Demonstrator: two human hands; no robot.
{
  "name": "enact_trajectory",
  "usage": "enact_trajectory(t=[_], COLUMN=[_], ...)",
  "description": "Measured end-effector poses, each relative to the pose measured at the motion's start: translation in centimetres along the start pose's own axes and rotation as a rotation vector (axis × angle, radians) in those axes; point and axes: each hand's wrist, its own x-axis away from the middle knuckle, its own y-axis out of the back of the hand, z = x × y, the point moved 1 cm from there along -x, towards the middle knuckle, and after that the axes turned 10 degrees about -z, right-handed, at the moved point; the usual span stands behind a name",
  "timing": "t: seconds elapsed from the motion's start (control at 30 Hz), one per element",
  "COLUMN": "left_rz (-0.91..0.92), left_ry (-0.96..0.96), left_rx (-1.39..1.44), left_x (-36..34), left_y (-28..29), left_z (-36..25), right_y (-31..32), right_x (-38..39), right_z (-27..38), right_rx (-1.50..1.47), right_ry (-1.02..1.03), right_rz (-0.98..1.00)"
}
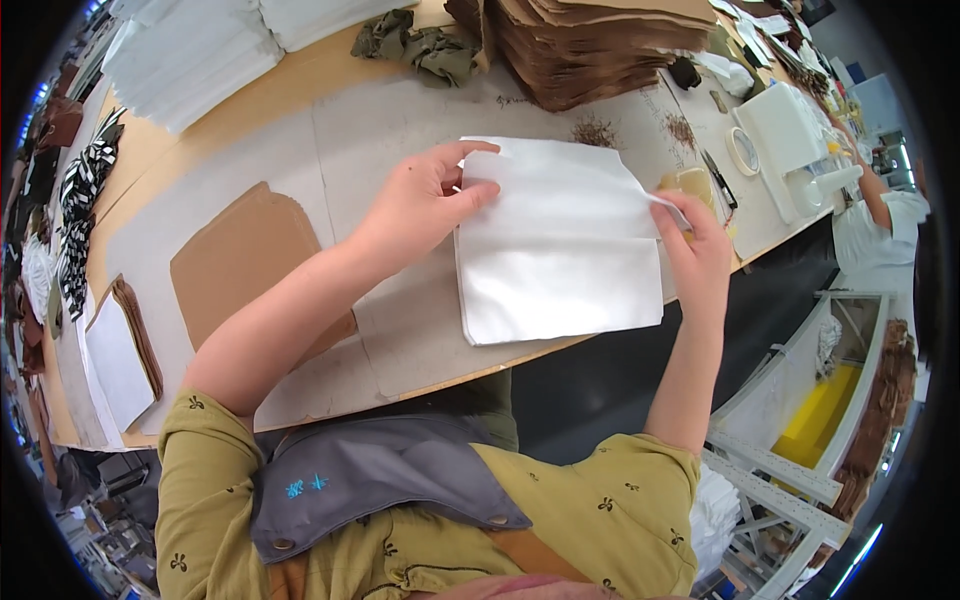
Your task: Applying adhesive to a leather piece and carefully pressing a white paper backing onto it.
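Observation:
A white sheet (560, 285), fabric or paper by its look, lies over the near edge of the table with a crease across its middle. It seems to top a thin stack of like sheets. My left hand (440, 190) pinches its upper left edge between thumb and fingers. At the right edge my right hand (695, 235) grips a raised, folded corner of the same sheet. Left of the sheet, under my left forearm, a brown flat piece (245, 245) rests on the table, partly hidden by the arm.
Brown sheets (600, 50) are piled at the back, beside crumpled green cloth (420, 50). White stacks (190, 60) stand back left. At right lie a tape roll (741, 151), a black pen (718, 178) and a white device (785, 130). A white-topped brown bundle (125, 355) sits far left.

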Motion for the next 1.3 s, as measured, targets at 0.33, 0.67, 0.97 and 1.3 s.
enact_trajectory(t=[0.33, 0.67, 0.97, 1.3], left_rz=[-0.088, -0.149, -0.028, -0.030], left_ry=[0.053, -0.303, -0.393, -0.371], left_rx=[-0.096, -0.122, -0.097, -0.062], left_x=[-0.8, 1.5, 4.9, 6.8], left_y=[1.0, 2.0, 2.2, 2.9], left_z=[1.8, 2.8, 1.3, 0.9], right_y=[-4.3, 2.2, 1.7, 0.3], right_x=[-2.6, 0.6, -1.4, -1.9], right_z=[-2.4, -6.2, -10.9, -5.1], right_rx=[0.369, 0.375, 0.662, 0.175], right_ry=[0.455, 0.127, 0.174, 0.224], right_rz=[-0.272, -0.373, -0.115, -0.185])
